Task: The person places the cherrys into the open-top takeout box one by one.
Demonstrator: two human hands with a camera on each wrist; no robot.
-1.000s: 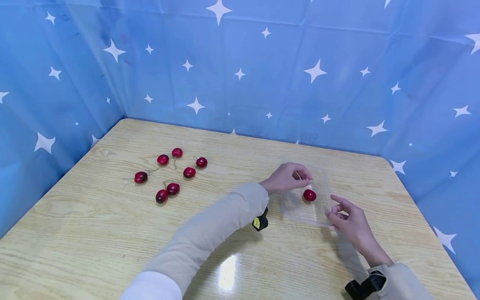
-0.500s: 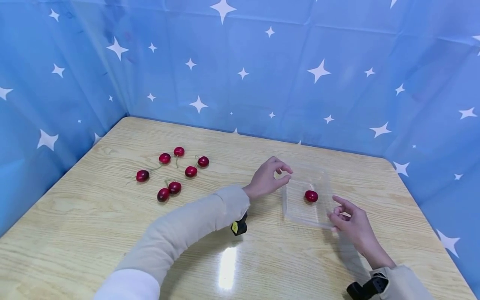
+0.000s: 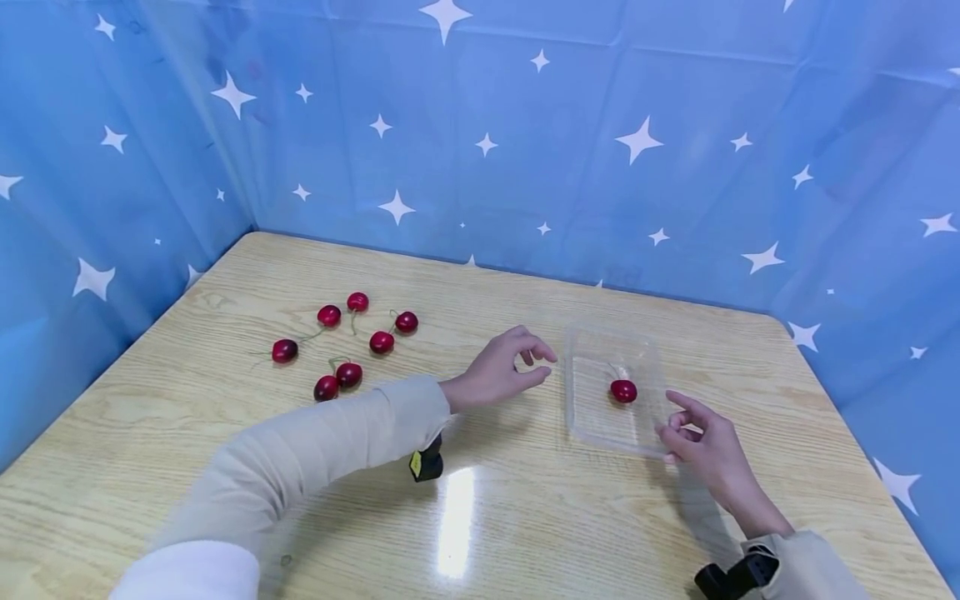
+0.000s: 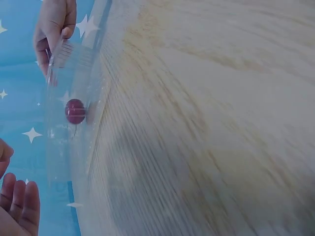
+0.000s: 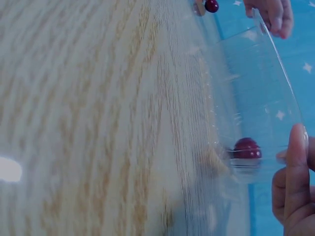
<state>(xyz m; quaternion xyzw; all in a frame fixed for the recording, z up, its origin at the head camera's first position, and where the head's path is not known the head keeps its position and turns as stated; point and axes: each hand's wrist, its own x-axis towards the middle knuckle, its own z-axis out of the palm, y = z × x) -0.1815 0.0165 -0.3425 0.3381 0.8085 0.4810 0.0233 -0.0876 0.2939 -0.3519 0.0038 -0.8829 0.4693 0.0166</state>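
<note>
Both hands sit near the clear plastic tray (image 3: pixel 615 392) on the desk (image 3: pixel 480 500). Left hand (image 3: pixel 498 372) hovers just left of the tray, empty, fingers loosely curved with thumb and forefinger apart, not touching anything. Right hand (image 3: pixel 701 446) is at the tray's near right corner, fingertips pinching the rim; in the right wrist view a finger (image 5: pixel 295 167) lies against the tray wall (image 5: pixel 256 98). Likely a steadying hold so the light tray doesn't slide.

One red cherry (image 3: pixel 623 390) lies inside the tray, toward the middle, stem pointing to the far side; also seen in the left wrist view (image 4: pixel 75 111) and right wrist view (image 5: pixel 247 148). Tray is flat on the desk, open side up.

Loose cherries (image 3: pixel 345 342) lie in a cluster on the far left part of the desk, well apart from the tray: seven, some joined in pairs by green stems. They're on the left hand's side, so that hand is the nearer one to them.

Blue star-print cloth (image 3: pixel 480 125) walls the desk on three sides. Beige sleeves on both arms, black wrist cameras strapped on. Glare patch on the desk near the front centre.
</note>
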